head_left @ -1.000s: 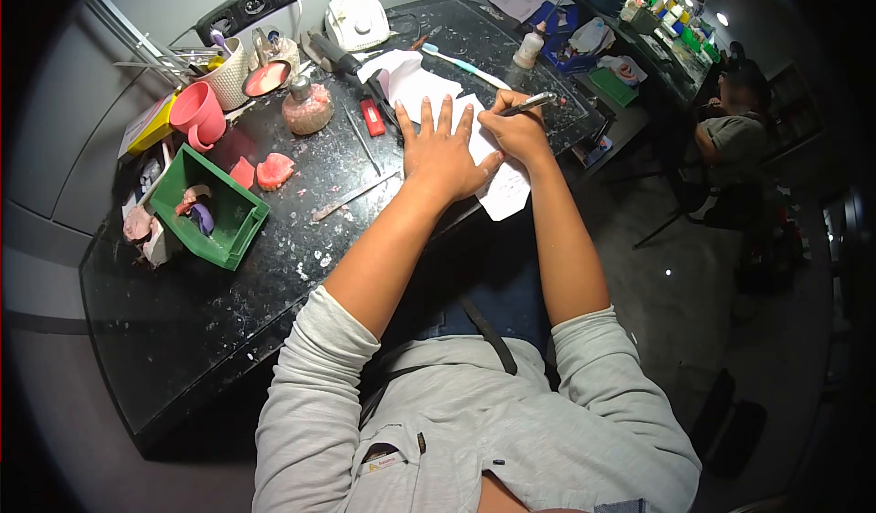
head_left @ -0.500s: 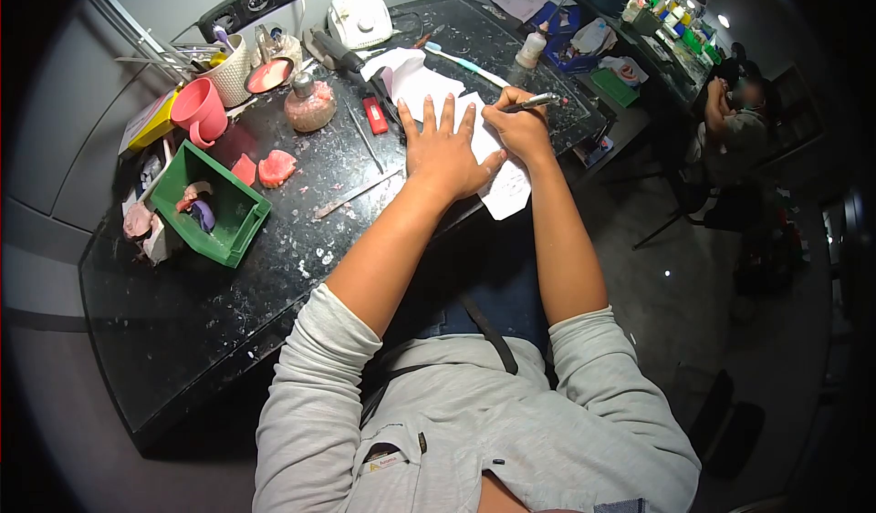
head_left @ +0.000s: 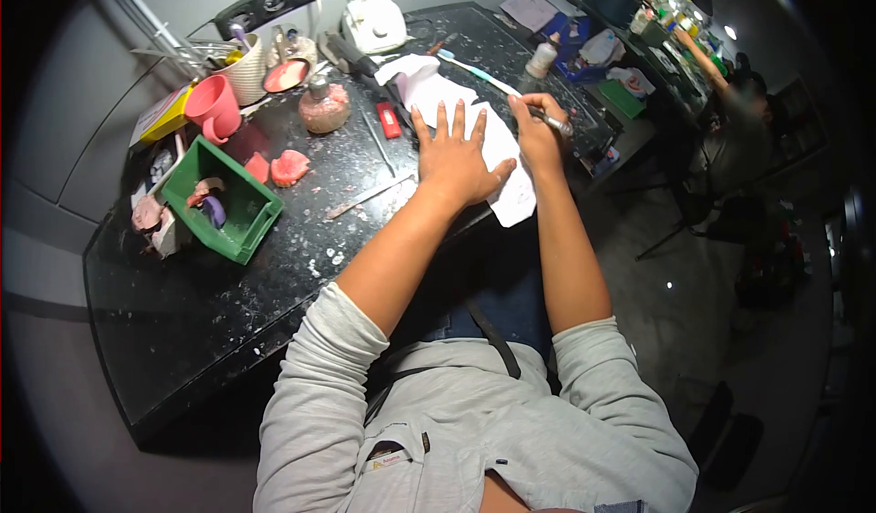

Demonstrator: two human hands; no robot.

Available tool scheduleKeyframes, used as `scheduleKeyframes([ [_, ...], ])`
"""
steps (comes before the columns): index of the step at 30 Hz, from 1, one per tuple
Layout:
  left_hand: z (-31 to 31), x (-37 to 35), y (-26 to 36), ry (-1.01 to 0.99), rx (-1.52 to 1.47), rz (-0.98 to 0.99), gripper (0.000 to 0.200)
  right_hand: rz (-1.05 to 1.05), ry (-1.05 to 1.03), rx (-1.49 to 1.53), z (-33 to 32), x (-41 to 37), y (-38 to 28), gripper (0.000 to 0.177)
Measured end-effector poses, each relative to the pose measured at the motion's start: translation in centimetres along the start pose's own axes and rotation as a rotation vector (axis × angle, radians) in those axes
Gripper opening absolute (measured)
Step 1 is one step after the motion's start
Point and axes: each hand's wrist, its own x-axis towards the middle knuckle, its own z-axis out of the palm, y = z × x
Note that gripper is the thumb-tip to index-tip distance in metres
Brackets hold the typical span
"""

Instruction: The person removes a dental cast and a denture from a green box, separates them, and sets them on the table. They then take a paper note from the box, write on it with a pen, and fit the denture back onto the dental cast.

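A crumpled sheet of white paper (head_left: 506,144) lies on the black bench and hangs over its front edge. My left hand (head_left: 453,157) presses flat on the paper, fingers spread. At the paper's right side, my right hand (head_left: 540,134) holds a pen (head_left: 554,124) between thumb and fingers; the writing tip is hard to make out. Left of my left hand are a red lighter (head_left: 390,120), a thin metal tool (head_left: 379,145) and a spatula-like tool (head_left: 370,195). Beyond the paper lies a toothbrush (head_left: 476,72).
A green bin (head_left: 265,224) holds small pieces. Near it stand a pink mug (head_left: 213,107), a pink-smeared burner bottle (head_left: 324,109) and a ribbed white cup (head_left: 245,82) of tools. A white device (head_left: 374,25) stands behind. Another person (head_left: 744,134) is at a far bench, right.
The view has shifted slightly, moving the bench lower and right. My right hand has turned, and the pen now points down to the right. The other person's arm has reached up toward the shelf.
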Motion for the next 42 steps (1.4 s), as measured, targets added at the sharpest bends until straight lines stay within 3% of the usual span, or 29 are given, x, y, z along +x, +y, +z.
scheduleKeyframes([
  [2, 0.9, 0.0, -0.1, 0.181, -0.093, -0.002, 0.102, -0.109, -0.028, -0.466, -0.6, -1.0, -1.0, 0.024],
  [4, 0.0, -0.4, -0.1, 0.16, -0.159, -0.009, 0.101, -0.113, -0.075, -0.391, -1.0, -1.8, -1.5, 0.03],
  [6, 0.1, -0.3, -0.3, 0.13, -0.136, -0.01, 0.103, -0.08, -0.111, -0.205, -1.1, -1.8, 0.2, 0.023],
  [10, -1.3, -0.6, -0.2, 0.111, -0.116, 0.011, 0.11, 0.145, -0.215, 0.081, -2.4, -1.6, -0.5, 0.022],
  [12, -1.6, -0.6, -0.1, 0.139, -0.131, 0.039, 0.11, 0.207, -0.25, 0.05, -2.9, -2.1, -1.9, 0.026],
  [14, -1.6, -0.3, -0.1, 0.16, -0.122, 0.048, 0.104, 0.109, -0.311, 0.144, -3.5, -1.9, -1.6, 0.024],
  [17, -0.9, 0.7, -0.1, 0.327, -0.194, 0.052, 0.068, 0.067, -0.229, 0.146, -3.8, -2.6, -2.7, 0.02],
  [20, -2.2, 1.0, -0.8, 0.407, -0.491, 0.018, 0.046, 0.023, -0.139, 0.229, -4.1, -2.6, -3.1, 0.017],
  [23, -1.5, 2.9, -2.5, 0.296, -1.0, 0.041, 0.03, -0.037, -0.081, 0.252, -4.5, -2.5, -3.6, 0.015],
  [28, -2.3, 3.6, -3.2, 0.252, -1.64, 0.028, 0.012, 0.064, -0.184, 0.235, -5.3, -3.8, -6.2, 0.031],
  [33, -3.8, 3.0, -2.6, 0.184, -1.85, 0.019, 0.028, 0.114, -0.21, 0.262, -5.5, -6.0, -8.2, 0.031],
  [42, -4.6, 2.6, -3.1, 0.11, -2.081, 0.065, 0.032, 0.088, -0.17, 0.248, -5.7, -7.0, -9.4, 0.025],
])
